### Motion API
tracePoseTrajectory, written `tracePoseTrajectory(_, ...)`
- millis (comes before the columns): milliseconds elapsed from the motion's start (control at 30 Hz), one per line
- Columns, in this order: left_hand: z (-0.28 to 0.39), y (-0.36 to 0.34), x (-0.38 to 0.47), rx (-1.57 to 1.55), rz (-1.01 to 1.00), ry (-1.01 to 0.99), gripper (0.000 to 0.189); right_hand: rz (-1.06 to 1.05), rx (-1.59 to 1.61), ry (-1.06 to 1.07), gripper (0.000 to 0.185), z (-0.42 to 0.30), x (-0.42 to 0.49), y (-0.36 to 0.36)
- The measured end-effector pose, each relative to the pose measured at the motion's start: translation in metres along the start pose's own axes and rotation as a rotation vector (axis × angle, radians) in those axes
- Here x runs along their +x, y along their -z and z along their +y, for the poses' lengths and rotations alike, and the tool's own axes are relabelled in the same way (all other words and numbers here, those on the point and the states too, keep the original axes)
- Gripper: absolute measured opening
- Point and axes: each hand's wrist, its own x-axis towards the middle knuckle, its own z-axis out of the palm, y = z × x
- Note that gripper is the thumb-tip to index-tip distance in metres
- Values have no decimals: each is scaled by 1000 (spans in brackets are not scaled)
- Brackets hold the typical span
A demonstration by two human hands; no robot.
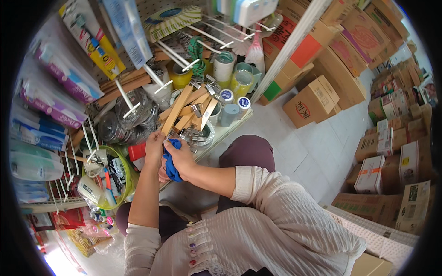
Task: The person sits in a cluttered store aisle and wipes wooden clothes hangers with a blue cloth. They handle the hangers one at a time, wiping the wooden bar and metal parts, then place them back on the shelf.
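My right hand (179, 158) is closed around a bunched blue cloth (171, 165). Beside it, my left hand (155, 142) pinches the near end of a long flat wooden piece (176, 110), close to the cloth. More wooden pieces (194, 103) lie in a loose heap beyond both hands, several with metal clips (196, 109) at their ends. A cluster of metal clips (193, 134) sits just right of my hands. A red object (137, 150) is left of my left wrist.
A green basket (130, 183) of small goods stands at left, under hooks with packaged toothbrushes (98, 51). Rolls of tape (242, 79) and capped containers (230, 112) line the shelf's right edge (221, 132). Cardboard boxes (310, 101) are stacked on the floor at right.
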Motion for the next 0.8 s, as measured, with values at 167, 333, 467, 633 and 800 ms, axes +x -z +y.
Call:
tracePoseTrajectory(167, -13, 3, 11, 300, 15, -209, 39, 23, -25, 28, 43, -9, -4, 2)
tracePoseTrajectory(333, -10, 4, -1, 699, 115, -420, 44, 20, 41, 19, 33, -15, -5, 2)
tracePoseTrajectory(467, 2, -2, -13, 750, 147, -409, 48, 29, 12, 7, 36, -16, -6, 2)
tracePoseTrajectory(633, 8, -6, -20, 787, 191, -478, 47, 23, 20, -37, 40, -26, -13, -1)
tracePoseTrajectory(800, 4, -4, -25, 793, 223, -511, 45, -37, 80, -106, 40, -28, -16, 1)
